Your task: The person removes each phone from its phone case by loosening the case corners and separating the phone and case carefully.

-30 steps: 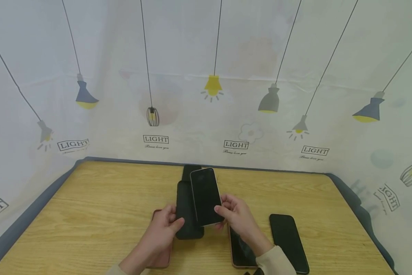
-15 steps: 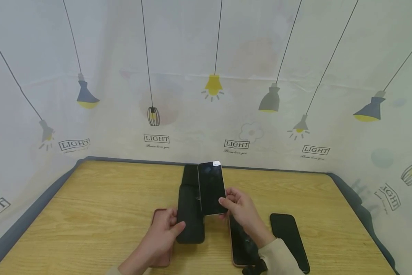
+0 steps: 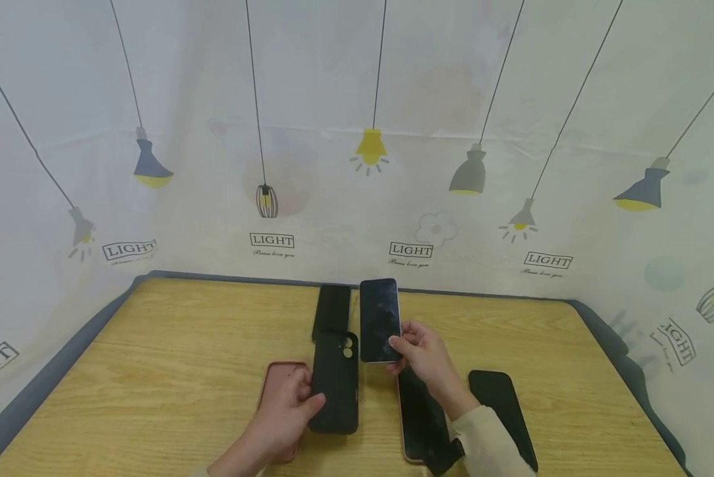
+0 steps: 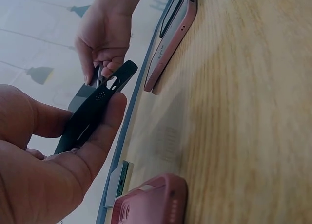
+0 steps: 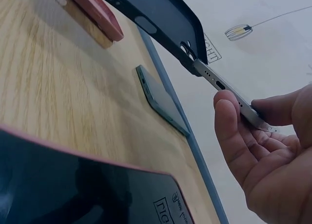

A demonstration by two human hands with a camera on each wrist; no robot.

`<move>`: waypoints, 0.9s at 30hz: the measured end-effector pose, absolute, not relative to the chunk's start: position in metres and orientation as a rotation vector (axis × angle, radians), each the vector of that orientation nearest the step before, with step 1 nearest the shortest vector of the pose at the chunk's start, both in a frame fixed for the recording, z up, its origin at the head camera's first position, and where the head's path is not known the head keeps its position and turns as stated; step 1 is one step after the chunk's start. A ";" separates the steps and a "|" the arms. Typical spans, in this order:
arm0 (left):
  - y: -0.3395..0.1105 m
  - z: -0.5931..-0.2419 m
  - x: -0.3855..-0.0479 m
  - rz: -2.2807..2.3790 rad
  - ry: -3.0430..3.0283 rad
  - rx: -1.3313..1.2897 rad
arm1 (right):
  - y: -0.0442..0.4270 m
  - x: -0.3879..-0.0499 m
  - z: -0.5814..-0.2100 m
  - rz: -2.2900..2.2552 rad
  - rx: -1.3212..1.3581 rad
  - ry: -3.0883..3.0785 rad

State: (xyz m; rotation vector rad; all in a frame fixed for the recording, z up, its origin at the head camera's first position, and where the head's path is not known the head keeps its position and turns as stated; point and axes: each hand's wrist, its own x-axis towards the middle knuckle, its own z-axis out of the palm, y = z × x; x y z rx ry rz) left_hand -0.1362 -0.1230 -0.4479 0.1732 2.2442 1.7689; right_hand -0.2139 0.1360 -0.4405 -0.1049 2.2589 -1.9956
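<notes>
A black phone case [image 3: 336,391] is gripped along its left side by my left hand [image 3: 279,411], thumb on the near face; its camera holes show at the top right. My right hand [image 3: 427,358] pinches a dark-screened phone [image 3: 379,318] by its lower right edge, to the right of the case and higher. From the right wrist view, the phone's pale metal edge [image 5: 219,84] shows between thumb and fingers, close to the case [image 5: 165,27]; whether they touch I cannot tell. The left wrist view has the case [image 4: 97,100] between my left thumb and fingers.
A pink case [image 3: 282,377] lies partly under my left hand. Behind the black case lies a dark phone [image 3: 332,311]. A pink-edged phone [image 3: 419,417] lies beneath my right forearm, and another black phone [image 3: 500,411] lies right of it. A printed curtain [image 3: 333,86] stands behind the table.
The phone in my right hand has moved right and away from in front of the black case. My left hand has lowered the case slightly and tilted it, and its camera holes now show.
</notes>
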 end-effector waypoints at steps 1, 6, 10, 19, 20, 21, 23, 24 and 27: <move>-0.123 -0.448 -0.136 1.765 2.235 0.169 | 0.136 -0.215 -0.442 -1.996 -0.099 2.262; -0.123 -0.450 -0.136 1.794 2.149 0.151 | 0.139 -0.220 -0.446 -1.984 -0.060 2.284; -0.123 -0.452 -0.135 1.808 2.126 0.162 | 0.140 -0.223 -0.448 -1.973 -0.033 2.298; -0.122 -0.449 -0.135 1.647 2.227 0.091 | 0.141 -0.229 -0.454 -1.909 0.025 2.339; -0.122 -0.449 -0.135 1.635 2.231 0.086 | 0.141 -0.230 -0.455 -1.903 0.030 2.342; -0.122 -0.449 -0.135 1.627 2.235 0.081 | 0.140 -0.231 -0.455 -1.899 0.037 2.342; -0.123 -0.451 -0.135 1.625 2.234 0.086 | 0.140 -0.234 -0.457 -1.892 0.053 2.339; -0.123 -0.452 -0.135 1.608 2.233 0.082 | 0.140 -0.236 -0.458 -1.887 0.053 2.341; -0.123 -0.454 -0.134 1.616 2.231 0.098 | 0.140 -0.240 -0.460 -1.875 0.076 2.334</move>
